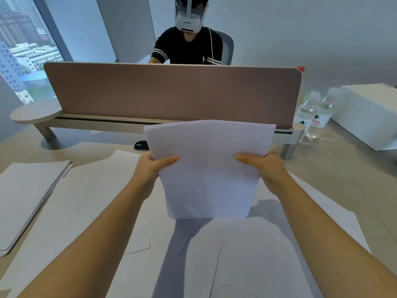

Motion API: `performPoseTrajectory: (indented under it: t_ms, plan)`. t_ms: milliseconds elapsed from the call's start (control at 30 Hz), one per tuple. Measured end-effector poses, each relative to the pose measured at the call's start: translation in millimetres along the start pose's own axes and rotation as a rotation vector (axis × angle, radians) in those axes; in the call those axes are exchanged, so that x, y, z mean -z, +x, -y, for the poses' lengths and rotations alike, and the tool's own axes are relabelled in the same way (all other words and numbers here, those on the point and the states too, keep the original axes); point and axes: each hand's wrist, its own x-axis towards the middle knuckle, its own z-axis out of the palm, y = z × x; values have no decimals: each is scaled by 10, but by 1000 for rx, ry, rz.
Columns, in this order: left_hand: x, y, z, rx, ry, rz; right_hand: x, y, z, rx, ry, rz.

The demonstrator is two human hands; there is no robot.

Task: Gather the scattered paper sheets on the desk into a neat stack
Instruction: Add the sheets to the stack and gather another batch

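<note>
Paper stack (pixel 206 168) upright, left hand (pixel 153 168), right hand (pixel 265 171) gripping sides

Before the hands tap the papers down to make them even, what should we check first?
1. Left hand grips the bundle of sheets: ok.
2. Right hand grips the other side: ok.
3. Bundle upright, bottom edge down: ok.
4. Top edges even: not ok, slightly fanned.
5. All sheets gathered: not ok, loose sheets lie below.
6. Bundle touching the desk: cannot tell.
</note>
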Motion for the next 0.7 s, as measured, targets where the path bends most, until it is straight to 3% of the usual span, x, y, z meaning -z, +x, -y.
performPoseTrajectory:
  t_ms: [233, 367, 700]
  plan:
    - [-75, 56, -14, -35, -18, 7, -6, 56, -21, -17, 37, -75]
    - [-67, -15, 313, 51, 61, 47, 115, -9, -355, -114, 15, -25]
    - [-191, -9, 580, 172, 5, 18, 163, 0, -565, -193, -13, -147]
